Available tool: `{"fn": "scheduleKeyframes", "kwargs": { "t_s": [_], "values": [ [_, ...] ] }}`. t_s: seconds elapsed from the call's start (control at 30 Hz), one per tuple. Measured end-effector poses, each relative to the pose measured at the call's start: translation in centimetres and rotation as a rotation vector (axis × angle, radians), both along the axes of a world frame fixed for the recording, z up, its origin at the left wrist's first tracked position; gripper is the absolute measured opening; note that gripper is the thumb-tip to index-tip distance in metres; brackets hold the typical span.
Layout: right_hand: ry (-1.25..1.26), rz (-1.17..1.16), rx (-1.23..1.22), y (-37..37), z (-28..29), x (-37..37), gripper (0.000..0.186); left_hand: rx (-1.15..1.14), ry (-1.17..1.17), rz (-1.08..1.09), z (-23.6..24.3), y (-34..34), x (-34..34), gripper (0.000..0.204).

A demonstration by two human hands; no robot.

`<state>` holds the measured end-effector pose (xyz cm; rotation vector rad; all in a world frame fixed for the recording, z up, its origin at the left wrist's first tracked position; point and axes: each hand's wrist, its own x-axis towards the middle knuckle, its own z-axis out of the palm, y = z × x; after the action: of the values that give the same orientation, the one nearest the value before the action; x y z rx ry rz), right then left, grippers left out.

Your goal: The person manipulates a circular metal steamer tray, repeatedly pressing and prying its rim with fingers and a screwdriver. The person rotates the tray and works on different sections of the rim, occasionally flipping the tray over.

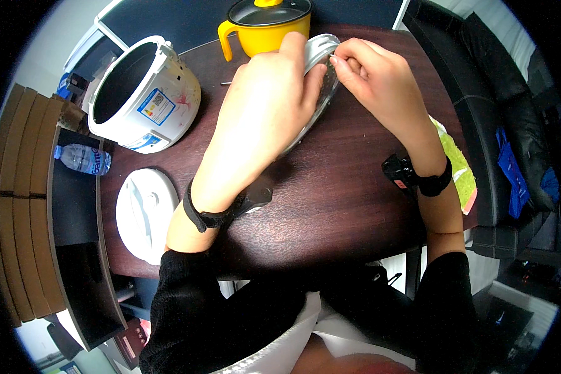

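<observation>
Over the far middle of the table, my left hand (pixel 262 93) grips a round lid plate (pixel 321 45) with a pale rim, holding it tilted up on edge. The palm and fingers cover much of the plate. From the other side, my right hand (pixel 380 75) is closed, its thumb and index finger pinching at the rim. What lies right between those fingertips is too small to make out. A white rice cooker body (pixel 184 93) stands left of my left hand, its dark opening tipped toward the left. Nearer, beside my left forearm, lies a white oval lid (pixel 166 202) with a handle.
A yellow pot (pixel 268 38) with a dark lid stands at the table's far edge. On the left are a water bottle (pixel 84 159) and stacked brown boxes (pixel 19 143). A green cloth-like item (pixel 458 165) lies at the right edge, near a black sofa (pixel 474 112).
</observation>
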<state>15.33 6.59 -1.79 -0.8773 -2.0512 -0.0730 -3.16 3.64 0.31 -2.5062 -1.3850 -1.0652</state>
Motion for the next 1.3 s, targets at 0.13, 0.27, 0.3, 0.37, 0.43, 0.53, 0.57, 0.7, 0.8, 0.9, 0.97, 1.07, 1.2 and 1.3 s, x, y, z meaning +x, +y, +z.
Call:
{"fn": "scheduleKeyframes", "kwargs": {
  "t_s": [0.13,0.27,0.3,0.37,0.43,0.53,0.57,0.7,0.8,0.9,0.97,1.07,1.2,1.3],
  "values": [
    [0.003,0.009,0.009,0.0,-0.1,0.0,0.013,0.002,-0.008,-0.006,0.0,0.0,0.1,0.024],
    [-0.001,-0.004,0.019,0.0,-0.2,0.0,0.013,-0.006,-0.001,0.002,0.0,-0.2,0.2,0.024],
    [0.003,-0.006,0.027,0.0,-0.3,-0.1,0.012,-0.008,0.003,0.008,0.0,-0.2,0.3,0.024],
    [0.005,-0.006,0.025,-0.1,-0.3,-0.2,0.012,-0.014,0.003,0.012,0.1,-0.4,0.4,0.024],
    [0.0,-0.003,0.003,-0.3,-0.1,-0.2,0.013,-0.012,0.008,0.02,0.1,-0.5,0.5,0.024],
    [0.07,0.011,-0.031,-0.3,-0.3,-0.3,0.014,0.002,0.016,0.024,-0.1,-0.5,0.6,0.023],
    [0.093,0.006,-0.047,-0.2,-0.4,-0.5,0.014,0.004,0.015,0.02,-0.1,-0.5,0.6,0.023],
    [0.212,0.04,-0.122,0.3,-1.7,-0.8,0.019,0.018,0.01,0.017,-0.2,-0.4,0.6,0.023],
    [0.288,0.101,-0.395,0.3,-1.5,-0.2,0.022,0.008,-0.003,0.005,-0.2,-0.4,0.7,0.023],
    [0.312,0.1,-0.418,0.2,-1.3,-0.2,0.022,0.016,-0.009,-0.012,-0.2,-0.3,0.6,0.023],
    [0.256,0.062,-0.324,0.0,-1.0,-0.4,0.022,0.011,-0.005,-0.008,-0.1,-0.3,0.5,0.024],
    [0.108,0.005,-0.167,-0.7,0.0,-0.5,0.022,0.01,-0.001,-0.004,0.0,-0.4,0.5,0.024],
    [0.124,0.036,-0.084,0.1,-1.1,-0.3,0.02,0.006,-0.004,-0.005,-0.1,-0.5,0.8,0.024],
    [0.529,0.295,-0.811,0.1,-1.0,0.1,0.017,0.005,0.014,-0.003,0.0,-0.6,0.7,0.023]
  ]
}}
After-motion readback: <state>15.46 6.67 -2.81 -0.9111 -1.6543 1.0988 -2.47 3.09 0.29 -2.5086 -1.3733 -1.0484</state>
